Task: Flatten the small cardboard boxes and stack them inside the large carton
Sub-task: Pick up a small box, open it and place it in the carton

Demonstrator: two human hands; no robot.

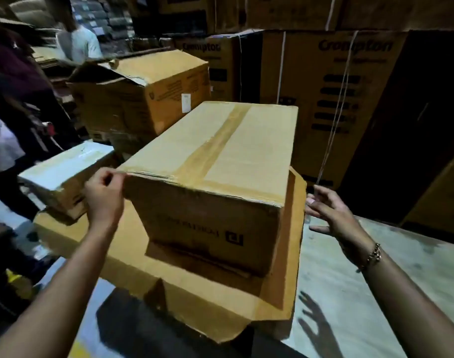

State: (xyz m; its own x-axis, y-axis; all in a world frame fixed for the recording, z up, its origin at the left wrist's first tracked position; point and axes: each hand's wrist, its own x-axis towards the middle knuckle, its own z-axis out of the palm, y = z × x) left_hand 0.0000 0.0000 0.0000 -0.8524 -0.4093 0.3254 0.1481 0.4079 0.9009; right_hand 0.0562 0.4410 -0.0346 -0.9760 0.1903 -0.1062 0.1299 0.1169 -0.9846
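Observation:
A long brown cardboard box [220, 156], sealed with brown tape along its top, stands in the middle on a wide flattened piece of cardboard [184, 303]. My left hand [104, 195] pinches the near left top corner of this box, at the end of a tape strip. Fingers spread and holding nothing, my right hand [334, 215] hovers just right of the box, apart from it. A smaller pale-topped box [63, 174] lies left of the long box. Behind, an opened carton [143, 96] with raised flaps stands upright.
Tall printed cartons [337, 99] tied with string are stacked at the back and right. People [19, 104] stand at the left edge. Pale concrete floor [362, 280] shows at the right, with my hand's shadow on it.

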